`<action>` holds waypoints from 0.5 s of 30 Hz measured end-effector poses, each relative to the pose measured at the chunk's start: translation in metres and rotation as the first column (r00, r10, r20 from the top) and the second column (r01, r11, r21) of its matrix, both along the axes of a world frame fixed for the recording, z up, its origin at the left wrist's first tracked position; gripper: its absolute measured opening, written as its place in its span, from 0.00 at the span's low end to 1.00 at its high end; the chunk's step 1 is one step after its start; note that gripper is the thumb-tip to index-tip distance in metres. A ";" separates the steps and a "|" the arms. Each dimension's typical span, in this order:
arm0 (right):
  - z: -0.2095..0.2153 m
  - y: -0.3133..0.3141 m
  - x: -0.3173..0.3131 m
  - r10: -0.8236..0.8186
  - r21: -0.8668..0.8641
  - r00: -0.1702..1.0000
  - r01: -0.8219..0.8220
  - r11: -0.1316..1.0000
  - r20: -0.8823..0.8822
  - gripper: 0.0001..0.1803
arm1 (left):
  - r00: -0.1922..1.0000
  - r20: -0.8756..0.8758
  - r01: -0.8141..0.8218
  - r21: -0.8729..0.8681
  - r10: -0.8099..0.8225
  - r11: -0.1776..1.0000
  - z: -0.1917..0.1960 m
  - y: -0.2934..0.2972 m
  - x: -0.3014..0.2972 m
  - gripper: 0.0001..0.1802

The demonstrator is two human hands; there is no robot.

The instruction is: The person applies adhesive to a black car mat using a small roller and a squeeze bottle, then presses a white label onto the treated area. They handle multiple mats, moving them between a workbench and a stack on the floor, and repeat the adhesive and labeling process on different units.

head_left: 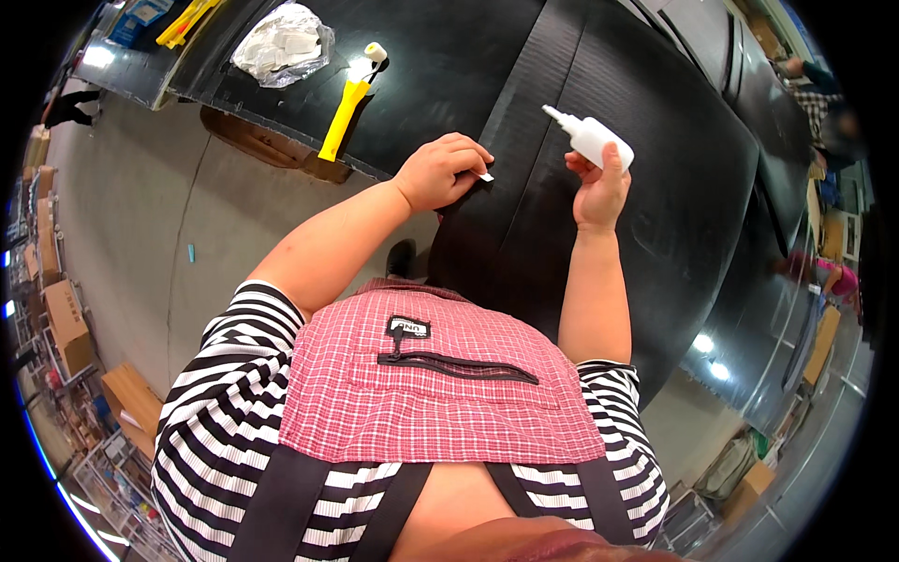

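My right hand holds up a white squeeze bottle above a black sheet, its thin nozzle tilted up to the left. Between the fingertips of my left hand is a small white piece, pinched at the edge of the black ribbed sheet. That sheet lies over the dark work surface and hangs down toward my body. Left of my left hand, a yellow-handled roller with a small pale head rests on the surface. Beyond it sits a clear plastic bag of white pieces.
A yellow tool lies at the far left beside a blue item. Black sheets with raised edges spread at the right. Cardboard boxes and shelving line the left floor. Other people are at the far right.
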State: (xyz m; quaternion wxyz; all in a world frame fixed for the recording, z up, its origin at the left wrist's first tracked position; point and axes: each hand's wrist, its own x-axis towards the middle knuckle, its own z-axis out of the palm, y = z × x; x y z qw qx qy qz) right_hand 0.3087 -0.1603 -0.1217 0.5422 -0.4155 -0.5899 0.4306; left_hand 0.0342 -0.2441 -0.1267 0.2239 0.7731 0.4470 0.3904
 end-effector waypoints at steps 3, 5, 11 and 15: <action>-0.002 -0.003 0.008 0.034 -0.079 0.999 -0.033 0.996 0.009 0.27 | 1.000 0.011 -0.023 -0.011 0.024 1.000 -0.001 -0.003 0.000 0.08; -0.004 -0.008 0.006 0.076 -0.128 0.996 -0.080 0.989 -0.038 0.26 | 0.999 0.029 -0.031 -0.030 0.032 0.999 -0.002 -0.006 -0.002 0.08; 0.030 -0.022 -0.039 0.020 -0.194 0.998 -0.008 0.981 0.063 0.14 | 0.998 0.003 -0.057 -0.094 0.058 0.994 0.003 -0.021 -0.018 0.07; 0.052 -0.013 -0.055 -0.130 0.312 0.853 -0.041 0.949 0.506 0.07 | 0.998 -0.021 -0.066 -0.035 0.065 0.997 0.003 -0.020 -0.015 0.06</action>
